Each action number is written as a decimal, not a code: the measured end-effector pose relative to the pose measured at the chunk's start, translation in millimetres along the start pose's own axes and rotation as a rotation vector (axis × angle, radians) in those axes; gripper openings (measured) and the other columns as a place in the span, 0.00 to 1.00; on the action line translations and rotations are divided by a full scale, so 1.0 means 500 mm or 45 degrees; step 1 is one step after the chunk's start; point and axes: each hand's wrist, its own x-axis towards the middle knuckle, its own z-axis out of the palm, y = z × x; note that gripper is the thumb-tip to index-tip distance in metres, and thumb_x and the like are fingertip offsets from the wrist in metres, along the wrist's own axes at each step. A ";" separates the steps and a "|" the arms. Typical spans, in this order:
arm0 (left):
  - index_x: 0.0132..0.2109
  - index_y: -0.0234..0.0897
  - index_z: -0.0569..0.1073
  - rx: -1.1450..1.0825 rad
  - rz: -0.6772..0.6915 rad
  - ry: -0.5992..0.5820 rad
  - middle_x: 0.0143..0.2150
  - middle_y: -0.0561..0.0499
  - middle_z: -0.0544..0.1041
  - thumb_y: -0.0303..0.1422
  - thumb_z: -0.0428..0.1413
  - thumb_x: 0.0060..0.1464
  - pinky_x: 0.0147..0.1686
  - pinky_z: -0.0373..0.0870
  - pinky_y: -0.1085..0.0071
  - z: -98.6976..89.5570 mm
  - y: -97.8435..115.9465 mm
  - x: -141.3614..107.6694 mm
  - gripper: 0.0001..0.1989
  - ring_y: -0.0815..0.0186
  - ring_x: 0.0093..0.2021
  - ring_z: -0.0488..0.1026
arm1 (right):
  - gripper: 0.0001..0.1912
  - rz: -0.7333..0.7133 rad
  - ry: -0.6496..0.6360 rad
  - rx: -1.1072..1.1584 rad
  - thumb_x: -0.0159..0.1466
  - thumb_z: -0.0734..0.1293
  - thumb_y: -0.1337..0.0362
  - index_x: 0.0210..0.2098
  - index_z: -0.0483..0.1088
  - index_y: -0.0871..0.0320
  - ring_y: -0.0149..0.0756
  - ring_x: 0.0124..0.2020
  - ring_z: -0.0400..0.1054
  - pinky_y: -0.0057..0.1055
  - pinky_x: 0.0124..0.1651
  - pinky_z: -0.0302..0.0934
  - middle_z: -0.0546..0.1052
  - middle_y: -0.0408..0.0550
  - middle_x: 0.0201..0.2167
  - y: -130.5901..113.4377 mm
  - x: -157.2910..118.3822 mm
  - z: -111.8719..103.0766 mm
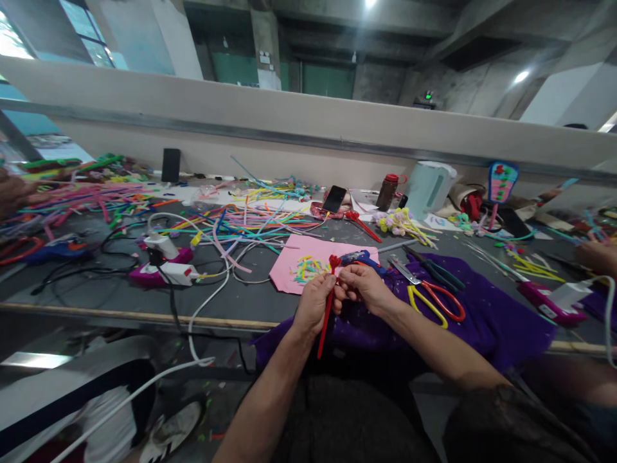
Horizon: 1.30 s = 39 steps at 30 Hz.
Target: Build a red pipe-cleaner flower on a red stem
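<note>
Counter (248,294): is stretching dark grey, left to right
Partition (289,110): is standing pale along the far side
Window (87,29): is showing far left
Lamp (521,76): is glowing far right

- A pale blue jug (429,190) on the desk (255,301)
- A brown bottle (386,195) with a red lid, just left of the jug
- A black phone (335,199), left of the bottle
- A purple power strip (136,276) with white plugs (178,274)
- A white cord (191,325) hanging over the edge
- A striped shoe (173,432) down low
- A bright lamp (521,76) up high
</note>
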 end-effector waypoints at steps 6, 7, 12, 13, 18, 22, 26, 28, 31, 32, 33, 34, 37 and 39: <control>0.24 0.30 0.68 -0.051 -0.060 -0.025 0.15 0.55 0.68 0.41 0.55 0.48 0.10 0.53 0.80 0.000 0.006 0.002 0.16 0.78 0.10 0.58 | 0.18 0.047 -0.089 0.054 0.56 0.67 0.54 0.21 0.64 0.62 0.21 0.10 0.55 0.20 0.13 0.39 0.66 0.39 0.11 0.002 0.008 -0.008; 0.25 0.30 0.69 -0.056 -0.069 -0.040 0.15 0.56 0.68 0.40 0.55 0.49 0.10 0.53 0.80 0.000 0.007 0.002 0.16 0.78 0.10 0.59 | 0.18 0.047 -0.091 0.056 0.56 0.67 0.54 0.21 0.64 0.62 0.21 0.10 0.54 0.20 0.13 0.39 0.66 0.39 0.11 0.003 0.009 -0.009; 0.28 0.29 0.70 -0.047 -0.077 -0.093 0.16 0.56 0.68 0.40 0.55 0.49 0.10 0.53 0.80 0.000 0.007 0.001 0.15 0.78 0.10 0.59 | 0.18 0.070 -0.111 0.060 0.57 0.66 0.54 0.20 0.64 0.62 0.21 0.10 0.54 0.20 0.12 0.39 0.66 0.39 0.13 0.004 0.010 -0.012; 0.28 0.29 0.70 -0.049 -0.077 -0.095 0.16 0.56 0.68 0.40 0.55 0.50 0.10 0.53 0.80 -0.001 0.007 0.001 0.15 0.78 0.10 0.59 | 0.18 0.073 -0.111 0.058 0.57 0.66 0.54 0.20 0.64 0.62 0.20 0.09 0.54 0.20 0.12 0.40 0.66 0.39 0.13 0.003 0.010 -0.012; 0.27 0.30 0.70 -0.074 -0.092 -0.022 0.15 0.57 0.67 0.40 0.55 0.49 0.11 0.54 0.81 -0.003 0.006 0.002 0.15 0.78 0.10 0.58 | 0.16 -0.040 0.017 -0.028 0.58 0.65 0.53 0.27 0.69 0.62 0.22 0.12 0.59 0.20 0.13 0.47 0.71 0.41 0.18 -0.010 0.005 -0.012; 0.22 0.31 0.67 -0.043 -0.131 0.042 0.12 0.57 0.65 0.41 0.55 0.49 0.10 0.53 0.80 -0.003 0.008 0.002 0.17 0.78 0.10 0.58 | 0.13 -0.314 0.147 -0.360 0.56 0.67 0.57 0.37 0.72 0.59 0.25 0.17 0.65 0.21 0.17 0.54 0.74 0.43 0.23 -0.023 -0.006 -0.020; 0.21 0.31 0.68 -0.004 -0.145 0.018 0.12 0.56 0.65 0.41 0.54 0.49 0.10 0.53 0.80 -0.006 0.007 0.003 0.17 0.77 0.09 0.58 | 0.09 -0.429 0.102 -0.581 0.55 0.68 0.60 0.33 0.72 0.58 0.27 0.20 0.67 0.23 0.20 0.58 0.74 0.42 0.24 -0.021 -0.013 -0.025; 0.21 0.31 0.68 0.012 -0.145 -0.004 0.11 0.55 0.65 0.41 0.54 0.49 0.10 0.53 0.80 -0.008 0.005 0.004 0.18 0.77 0.09 0.58 | 0.07 -0.449 0.093 -0.633 0.56 0.67 0.61 0.32 0.71 0.58 0.27 0.20 0.67 0.23 0.20 0.59 0.73 0.42 0.24 -0.017 -0.014 -0.025; 0.21 0.31 0.68 0.017 -0.151 -0.023 0.10 0.55 0.64 0.41 0.53 0.50 0.10 0.53 0.80 -0.010 0.003 0.006 0.18 0.76 0.09 0.58 | 0.07 -0.484 0.098 -0.691 0.58 0.65 0.61 0.33 0.70 0.58 0.27 0.20 0.67 0.23 0.21 0.60 0.73 0.42 0.25 -0.013 -0.013 -0.024; 0.21 0.31 0.68 0.009 -0.153 -0.021 0.10 0.55 0.64 0.41 0.53 0.50 0.10 0.53 0.80 -0.011 0.002 0.007 0.18 0.76 0.09 0.58 | 0.08 -0.498 0.099 -0.708 0.58 0.65 0.61 0.33 0.70 0.58 0.27 0.20 0.67 0.23 0.22 0.60 0.73 0.42 0.25 -0.012 -0.012 -0.024; 0.21 0.31 0.68 -0.004 -0.155 -0.016 0.11 0.55 0.65 0.41 0.54 0.49 0.10 0.54 0.80 -0.012 0.001 0.007 0.18 0.76 0.09 0.58 | 0.08 -0.512 0.100 -0.726 0.58 0.65 0.60 0.33 0.70 0.58 0.27 0.20 0.67 0.23 0.22 0.61 0.73 0.43 0.25 -0.011 -0.012 -0.024; 0.22 0.31 0.68 -0.019 -0.156 -0.011 0.11 0.55 0.65 0.41 0.54 0.49 0.10 0.54 0.80 -0.013 0.001 0.008 0.17 0.77 0.09 0.58 | 0.08 -0.524 0.099 -0.745 0.58 0.65 0.60 0.34 0.69 0.59 0.27 0.21 0.67 0.24 0.23 0.61 0.73 0.43 0.25 -0.010 -0.012 -0.025; 0.23 0.31 0.69 -0.054 -0.158 -0.014 0.13 0.55 0.66 0.41 0.55 0.48 0.10 0.54 0.80 -0.016 -0.001 0.010 0.16 0.77 0.09 0.58 | 0.08 -0.555 0.094 -0.803 0.59 0.65 0.60 0.34 0.69 0.58 0.28 0.21 0.67 0.24 0.23 0.61 0.73 0.43 0.25 -0.008 -0.013 -0.025; 0.24 0.31 0.69 -0.074 -0.167 -0.027 0.13 0.55 0.67 0.41 0.55 0.47 0.10 0.54 0.80 -0.017 -0.001 0.011 0.16 0.77 0.09 0.58 | 0.08 -0.580 0.084 -0.856 0.60 0.64 0.60 0.33 0.69 0.58 0.28 0.21 0.66 0.24 0.24 0.61 0.72 0.43 0.25 -0.009 -0.013 -0.025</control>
